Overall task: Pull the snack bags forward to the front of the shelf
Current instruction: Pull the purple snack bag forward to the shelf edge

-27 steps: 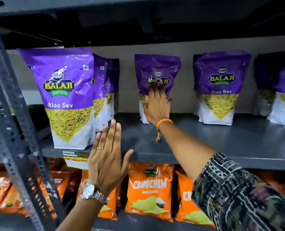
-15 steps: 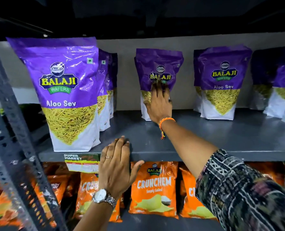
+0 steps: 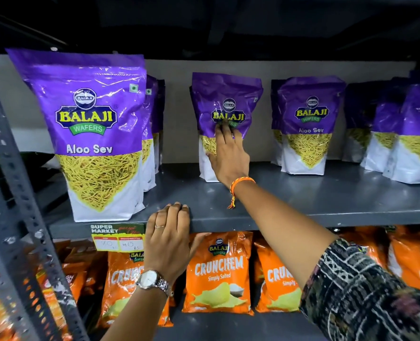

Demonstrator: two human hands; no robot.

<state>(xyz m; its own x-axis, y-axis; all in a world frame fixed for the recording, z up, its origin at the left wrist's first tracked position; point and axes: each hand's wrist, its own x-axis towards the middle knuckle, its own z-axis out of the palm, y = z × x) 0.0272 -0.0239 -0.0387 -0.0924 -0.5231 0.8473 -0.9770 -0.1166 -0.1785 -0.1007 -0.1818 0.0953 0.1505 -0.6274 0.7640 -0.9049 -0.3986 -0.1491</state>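
Middle bag (image 3: 226,104): a purple Aloo Sev pouch, upright, at centre frame, set well back on the grey shelf (image 3: 302,207) near the rear wall. Right hand (image 3: 228,153): reaches in from the lower right and lies flat on the bag's front face, fingers extended upward to the logo, thumb at the bag's lower left. The fingers are spread against the front; no closure around the bag is visible. An orange thread band (image 3: 240,184) sits on the wrist, and a patterned sleeve (image 3: 366,291) covers the forearm at lower right.

Left hand (image 3: 170,239): at lower centre-left, fingertips hooked over the shelf's front edge, thumb under the lip, gripping that edge. It carries a ring and a wristwatch (image 3: 152,279).

Front bag (image 3: 93,134): same type, upright at the shelf's front edge in the upper left, with further bags lined up behind it. Right bags (image 3: 309,124): more pouches stand toward the back at centre right and far right.

A price tag (image 3: 118,238) hangs on the shelf edge beside the left hand. Orange Crunchem bags (image 3: 218,271) fill the shelf below. A perforated grey upright (image 3: 12,205) runs down the left edge.
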